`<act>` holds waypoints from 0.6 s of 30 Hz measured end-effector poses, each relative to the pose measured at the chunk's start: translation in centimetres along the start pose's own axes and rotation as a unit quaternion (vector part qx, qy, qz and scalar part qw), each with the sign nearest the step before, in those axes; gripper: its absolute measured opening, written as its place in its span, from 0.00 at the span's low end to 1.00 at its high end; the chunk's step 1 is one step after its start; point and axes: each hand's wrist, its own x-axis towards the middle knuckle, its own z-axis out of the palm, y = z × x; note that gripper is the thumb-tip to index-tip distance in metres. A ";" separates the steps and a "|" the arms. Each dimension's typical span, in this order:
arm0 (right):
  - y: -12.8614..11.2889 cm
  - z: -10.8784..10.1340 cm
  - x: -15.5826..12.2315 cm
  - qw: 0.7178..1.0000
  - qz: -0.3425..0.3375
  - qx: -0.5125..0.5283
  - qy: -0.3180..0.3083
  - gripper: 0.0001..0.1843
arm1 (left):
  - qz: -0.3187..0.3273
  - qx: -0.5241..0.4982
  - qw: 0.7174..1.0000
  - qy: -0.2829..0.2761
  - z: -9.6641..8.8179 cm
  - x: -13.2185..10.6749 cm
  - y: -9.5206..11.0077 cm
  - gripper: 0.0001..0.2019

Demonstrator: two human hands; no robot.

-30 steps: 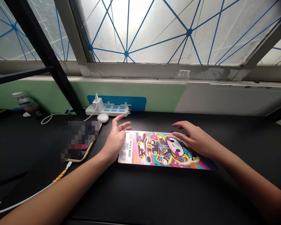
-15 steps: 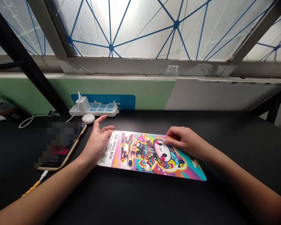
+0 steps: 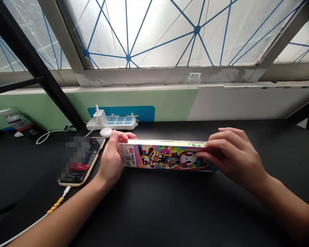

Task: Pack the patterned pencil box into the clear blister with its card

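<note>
A flat, brightly printed pencil box (image 3: 164, 156) with a cartoon figure is tilted up off the black table (image 3: 154, 209), its far edge raised toward me. My left hand (image 3: 112, 158) grips the box's left end, fingers curled over the top edge. My right hand (image 3: 233, 154) holds the right end, thumb on the printed face and fingers over the top.
A phone (image 3: 81, 160) on a charging cable lies left of the box. Behind it stand a white power strip (image 3: 113, 121), a small white puck (image 3: 106, 132) and a bottle (image 3: 15, 120) at far left. A black diagonal frame bar (image 3: 36, 65) crosses the window.
The pencil box lay flat on the table with my hands resting on it; now both hands grip its ends and its far edge is lifted so it stands tilted.
</note>
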 end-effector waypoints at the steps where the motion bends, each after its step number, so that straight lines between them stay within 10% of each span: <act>1: -0.3 0.0 -0.2 1.000 -0.007 -0.007 0.008 0.12 | 0.005 -0.008 1.000 -0.008 0.0 0.0 0.4 0.23; 11: -2.7 1.1 -0.6 0.978 -0.198 -0.018 -0.059 0.03 | 0.022 0.154 0.984 -0.083 -1.4 0.8 1.6 0.14; 18: -3.3 2.4 -0.6 0.968 -0.169 0.054 -0.176 0.27 | 0.097 0.485 0.828 -0.264 -1.7 0.3 0.5 0.29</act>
